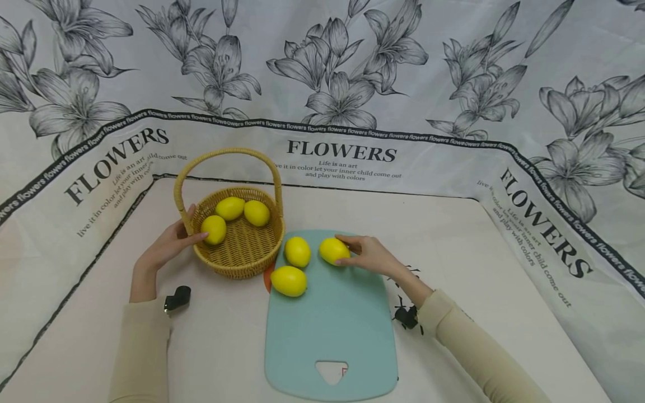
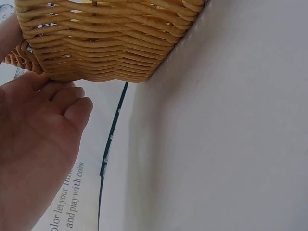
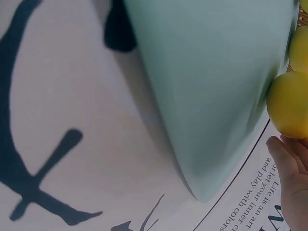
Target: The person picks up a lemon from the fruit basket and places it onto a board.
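Observation:
My left hand [image 1: 168, 244] grips the left rim of a round wicker basket [image 1: 242, 268], its thumb over the edge; in the left wrist view its fingers curl at the basket's woven side [image 2: 106, 53]. Three yellow lemons lie inside, one lemon [image 1: 214, 229] close to that thumb. On a light blue cutting board [image 1: 332, 330], my right hand [image 1: 372, 255] holds a lemon [image 1: 333, 251] between thumb and fingers, near the board's far edge. Two more lemons lie left of it, an upper lemon [image 1: 297, 252] and a lower lemon [image 1: 289, 281]. The right wrist view shows the held lemon [image 3: 288, 106] at the fingertips.
The basket's tall arched handle [image 1: 229, 151] rises above its bowl. It stands at the board's far left corner. A white cloth [image 1: 342, 159] with printed flowers and lettering forms walls behind and at both sides. The board has a triangular handle hole [image 1: 331, 371] at its near end.

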Motion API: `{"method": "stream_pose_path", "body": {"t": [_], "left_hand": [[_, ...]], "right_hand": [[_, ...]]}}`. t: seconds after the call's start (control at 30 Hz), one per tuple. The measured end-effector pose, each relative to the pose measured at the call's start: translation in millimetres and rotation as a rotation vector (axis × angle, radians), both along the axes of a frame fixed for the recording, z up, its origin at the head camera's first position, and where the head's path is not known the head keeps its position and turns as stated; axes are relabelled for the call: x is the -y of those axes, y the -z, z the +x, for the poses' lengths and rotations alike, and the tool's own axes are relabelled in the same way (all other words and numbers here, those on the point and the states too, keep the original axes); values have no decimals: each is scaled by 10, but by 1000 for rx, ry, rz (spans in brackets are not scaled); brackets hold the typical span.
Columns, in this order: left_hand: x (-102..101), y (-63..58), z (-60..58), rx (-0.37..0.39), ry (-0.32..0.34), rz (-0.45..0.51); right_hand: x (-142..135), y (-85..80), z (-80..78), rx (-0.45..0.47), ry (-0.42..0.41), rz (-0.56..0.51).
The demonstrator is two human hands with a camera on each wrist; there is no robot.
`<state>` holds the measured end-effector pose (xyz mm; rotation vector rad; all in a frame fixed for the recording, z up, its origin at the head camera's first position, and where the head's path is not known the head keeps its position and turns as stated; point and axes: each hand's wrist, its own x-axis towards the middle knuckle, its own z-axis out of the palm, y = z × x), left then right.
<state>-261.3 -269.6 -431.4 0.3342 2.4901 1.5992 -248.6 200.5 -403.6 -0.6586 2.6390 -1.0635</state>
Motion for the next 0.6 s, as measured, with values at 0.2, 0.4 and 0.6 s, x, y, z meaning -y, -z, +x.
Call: {"method": "stream_pose_path", "body": {"t": [0.2, 0.4, 0.6], "left_hand": [[11, -1, 9, 5, -5, -7], [12, 3, 1, 10, -4, 6], [6, 4, -6, 7, -3, 6]], "right_hand": [[5, -33, 10, -2, 8, 17], [-5, -69, 18, 3, 18, 19], [-12, -85, 2, -14, 26, -7]]}}
